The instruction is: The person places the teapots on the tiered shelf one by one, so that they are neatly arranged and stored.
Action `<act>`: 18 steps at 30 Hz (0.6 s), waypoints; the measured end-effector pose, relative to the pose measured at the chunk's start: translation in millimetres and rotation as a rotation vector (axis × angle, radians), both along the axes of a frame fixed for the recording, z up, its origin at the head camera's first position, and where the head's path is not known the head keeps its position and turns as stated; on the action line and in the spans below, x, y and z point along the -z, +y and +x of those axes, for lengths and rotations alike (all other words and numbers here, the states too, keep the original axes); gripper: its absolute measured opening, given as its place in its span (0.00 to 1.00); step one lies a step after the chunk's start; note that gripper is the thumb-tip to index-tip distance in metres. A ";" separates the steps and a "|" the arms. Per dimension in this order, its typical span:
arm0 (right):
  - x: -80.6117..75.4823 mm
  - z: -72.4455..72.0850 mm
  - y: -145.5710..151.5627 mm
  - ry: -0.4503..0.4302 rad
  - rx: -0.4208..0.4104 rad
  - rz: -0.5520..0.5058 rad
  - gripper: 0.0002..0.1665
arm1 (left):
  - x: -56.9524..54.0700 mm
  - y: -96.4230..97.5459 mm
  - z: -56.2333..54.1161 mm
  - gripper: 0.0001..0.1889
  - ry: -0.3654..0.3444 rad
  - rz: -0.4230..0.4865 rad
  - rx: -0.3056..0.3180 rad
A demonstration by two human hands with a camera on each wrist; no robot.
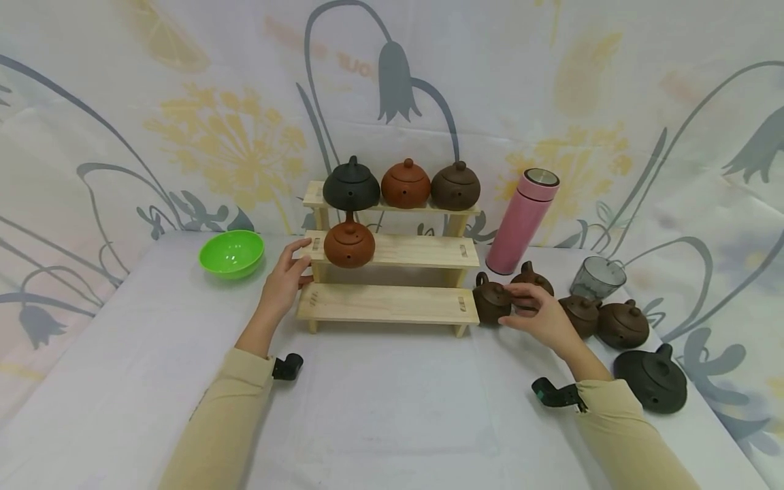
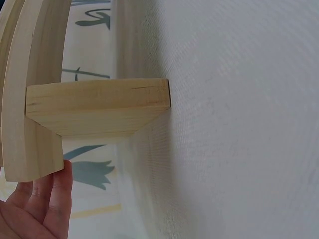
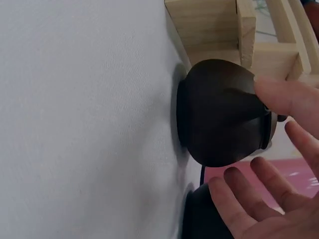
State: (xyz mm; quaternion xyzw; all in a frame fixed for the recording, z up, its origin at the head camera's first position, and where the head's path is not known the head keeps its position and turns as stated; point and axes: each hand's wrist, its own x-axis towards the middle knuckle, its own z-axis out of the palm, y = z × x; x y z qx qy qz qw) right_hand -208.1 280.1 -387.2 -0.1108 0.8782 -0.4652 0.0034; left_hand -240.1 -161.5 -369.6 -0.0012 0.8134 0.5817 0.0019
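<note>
A three-step wooden stand (image 1: 392, 303) is at the middle of the table, and my left hand (image 1: 284, 278) grips the left end of its middle step. In the left wrist view, the fingers (image 2: 61, 191) reach behind a board end. My right hand (image 1: 539, 316) is around the spout side of a small dark brown teapot (image 1: 491, 303) on the table against the stand's right end. In the right wrist view, the thumb (image 3: 284, 94) overlaps the pot's side while the other fingers spread loosely. A reddish-brown teapot (image 1: 349, 246) sits on the middle step.
Black (image 1: 352, 187), orange-brown (image 1: 406, 186) and brown (image 1: 456, 188) teapots line the top step. Right of the stand are a pink flask (image 1: 523, 224), a glass (image 1: 597, 278), several brown teapots (image 1: 622, 325) and a large black teapot (image 1: 650, 382). A green bowl (image 1: 231, 254) stands left.
</note>
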 end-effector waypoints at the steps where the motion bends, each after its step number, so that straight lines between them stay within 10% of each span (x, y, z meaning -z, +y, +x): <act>1: -0.1 -0.7 0.5 -0.013 -0.020 -0.010 0.40 | 0.0 -0.1 0.0 0.24 0.000 0.000 -0.001; 10: 0.0 -14.2 1.3 -0.094 -0.190 -0.098 0.40 | 0.0 0.2 0.3 0.24 -0.002 0.004 -0.002; 18: 2.2 -11.9 1.3 -0.128 -0.145 -0.039 0.44 | -0.3 -0.2 0.5 0.24 0.002 -0.001 -0.002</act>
